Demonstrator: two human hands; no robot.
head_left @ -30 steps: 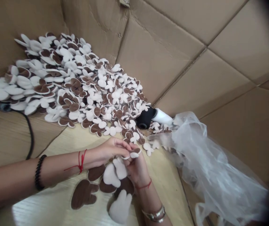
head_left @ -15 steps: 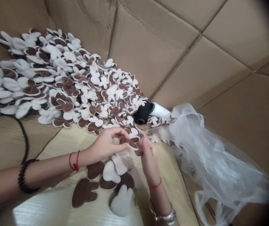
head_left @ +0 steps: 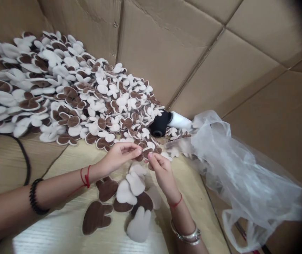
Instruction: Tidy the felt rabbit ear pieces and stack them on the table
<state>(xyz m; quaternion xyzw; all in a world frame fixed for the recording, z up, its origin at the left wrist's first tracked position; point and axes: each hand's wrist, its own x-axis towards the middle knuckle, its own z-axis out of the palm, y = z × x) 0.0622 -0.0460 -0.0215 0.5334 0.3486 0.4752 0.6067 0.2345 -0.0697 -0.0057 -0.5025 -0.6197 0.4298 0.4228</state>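
My left hand [head_left: 119,157] comes in from the left, its thumb and fingertips pinched together. Facing it, my right hand [head_left: 163,173] is closed too, thumb against the fingers. Between the two sets of fingertips is a small brown fabric piece with a white edge [head_left: 147,152]; the fingers cover part of its outline. Below the hands lie several loose bunny-head pieces: a brown one [head_left: 96,218], another brown one [head_left: 107,188], a white one [head_left: 126,192] overlapping its neighbours, and a white one with its ears up [head_left: 139,225].
A large heap of brown and white fabric pieces [head_left: 98,102] spreads behind the hands. Beside it lie a black object [head_left: 159,124] and a white cylinder [head_left: 180,120]. A clear plastic bag [head_left: 235,162] is on the right. Cardboard walls [head_left: 161,42] rise behind; a black cable [head_left: 25,155] runs at left.
My right hand has moved slightly left and closer to my left hand. The brown piece between them has shifted up and left. The whole view has also shifted a little.
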